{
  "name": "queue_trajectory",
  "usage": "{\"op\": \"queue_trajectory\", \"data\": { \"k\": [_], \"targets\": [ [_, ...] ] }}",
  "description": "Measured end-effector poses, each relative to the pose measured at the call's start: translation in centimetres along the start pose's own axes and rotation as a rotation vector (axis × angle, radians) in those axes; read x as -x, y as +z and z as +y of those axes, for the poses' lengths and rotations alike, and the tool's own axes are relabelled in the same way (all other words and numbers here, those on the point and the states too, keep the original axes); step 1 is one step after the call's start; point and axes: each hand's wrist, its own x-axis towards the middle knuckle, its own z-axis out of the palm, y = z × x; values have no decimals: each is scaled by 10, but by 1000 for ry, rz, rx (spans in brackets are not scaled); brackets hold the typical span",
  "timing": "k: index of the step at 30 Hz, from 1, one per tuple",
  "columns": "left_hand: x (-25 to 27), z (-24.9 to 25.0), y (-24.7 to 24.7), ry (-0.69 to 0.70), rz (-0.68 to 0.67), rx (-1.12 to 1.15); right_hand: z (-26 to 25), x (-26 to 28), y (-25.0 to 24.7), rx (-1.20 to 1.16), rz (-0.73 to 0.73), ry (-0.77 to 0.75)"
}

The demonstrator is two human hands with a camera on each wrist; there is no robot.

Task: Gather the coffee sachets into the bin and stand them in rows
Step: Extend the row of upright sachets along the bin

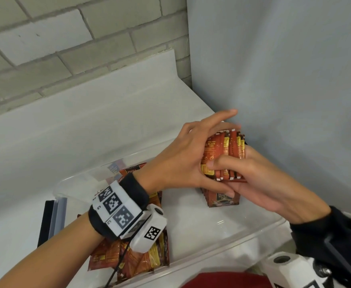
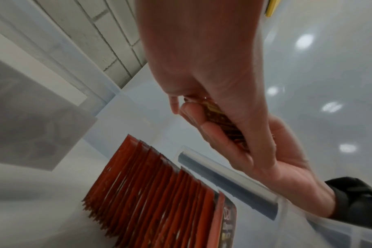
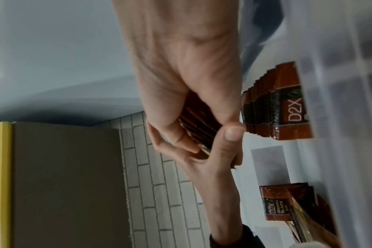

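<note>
While both hands (image 1: 191,159) clasp, foil sachets (image 1: 226,154) fan flat.

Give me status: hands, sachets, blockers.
Left hand and right hand both grip a bundle of red-brown coffee sachets above the clear plastic bin. One standing row of sachets directly below. No blockers visible.

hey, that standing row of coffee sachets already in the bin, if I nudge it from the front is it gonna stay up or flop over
The standing row of sachets would probably topple like dominoes: each is thin, flat and on a narrow edge. Nothing visibly braces its front in the clear bin. The packs look light and glossy, so they may also slide. Both hands are busy with the bundle.
</note>
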Motion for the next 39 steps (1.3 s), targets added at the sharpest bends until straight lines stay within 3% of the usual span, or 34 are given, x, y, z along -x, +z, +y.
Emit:
{"op": "queue_trajectory", "data": {
  "k": [4,9,17,25,30,34,39],
  "targets": [
    [1,0,-6,-26,-27,82,-2,4,-2,-36,41,-8],
    [1,-1,-23,-159,75,233,-8,8,-7,-58,82,-41],
    [1,-5,-35,-292,98,538,-10,8,-8,-89,103,-91],
    [2,-10,-39,-212,191,645,-7,4,-6,-270,158,-40],
    [2,-8,-39,-126,77,650,-11,8,-3,-249,122,18],
    [2,-6,-38,-125,72,666,-13,11,-4,-222,81,28],
    [1,-8,-36,-172,169,678,-15,8,-5,-268,190,-47]
  ]
}}
